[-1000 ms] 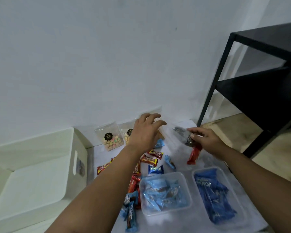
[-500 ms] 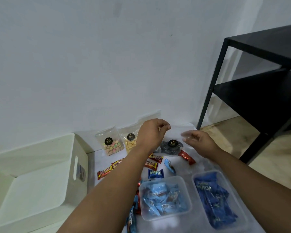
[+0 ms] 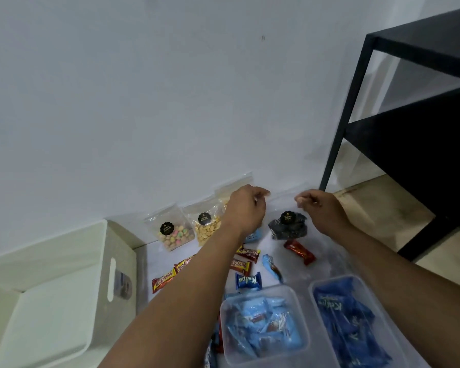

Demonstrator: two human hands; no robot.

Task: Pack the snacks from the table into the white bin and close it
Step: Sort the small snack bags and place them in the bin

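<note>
Clear plastic zip bag of dark snacks stands on the white surface, left hand and right hand each pinching its top edge

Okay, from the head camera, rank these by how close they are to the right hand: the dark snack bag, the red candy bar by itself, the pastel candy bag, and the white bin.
1. Dark snack bag, just left of and below the right hand.
2. Lone red candy bar, below that bag on the table.
3. Pastel candy bag, far left by the wall.
4. White bin, beyond the table's left edge.
</note>
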